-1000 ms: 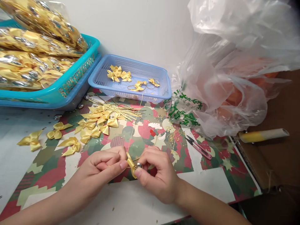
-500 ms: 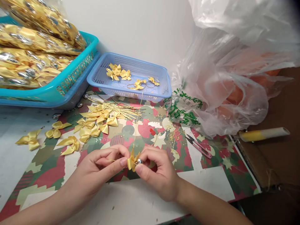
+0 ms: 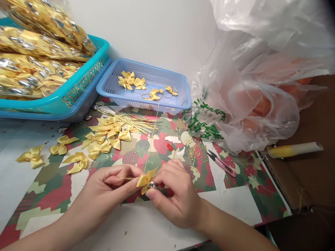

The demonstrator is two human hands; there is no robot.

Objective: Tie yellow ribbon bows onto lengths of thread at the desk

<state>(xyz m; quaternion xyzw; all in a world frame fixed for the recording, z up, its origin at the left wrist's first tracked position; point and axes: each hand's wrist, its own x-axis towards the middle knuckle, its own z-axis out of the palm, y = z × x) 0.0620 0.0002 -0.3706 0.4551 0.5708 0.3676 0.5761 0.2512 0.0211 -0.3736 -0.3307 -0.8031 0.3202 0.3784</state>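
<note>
A gold ribbon bow (image 3: 145,180) with a silver bell (image 3: 152,185) at it sits between my two hands, low over the table. My left hand (image 3: 117,181) pinches the bow's left side, and a thin gold cord passes out between its fingers. The thumb and index finger of my right hand (image 3: 174,191) are closed on the bow by the bell. Behind the hands lies a heap of gold bows (image 3: 110,130), with a sheaf of gold cords (image 3: 136,122) beside it. Loose bows (image 3: 31,156) are spread out on the left.
A blue basket (image 3: 146,104) holding several bows stands at the back. On the left is a teal basket (image 3: 89,76) stacked with bagged bows. Pink thread snips (image 3: 222,164) lie on the right, near a large plastic bag (image 3: 251,90) and a yellow-white tube (image 3: 295,150).
The bow has turned so that its loops face me more, and it has shifted slightly left with the bell. My right fingers have moved a little left along with it.
</note>
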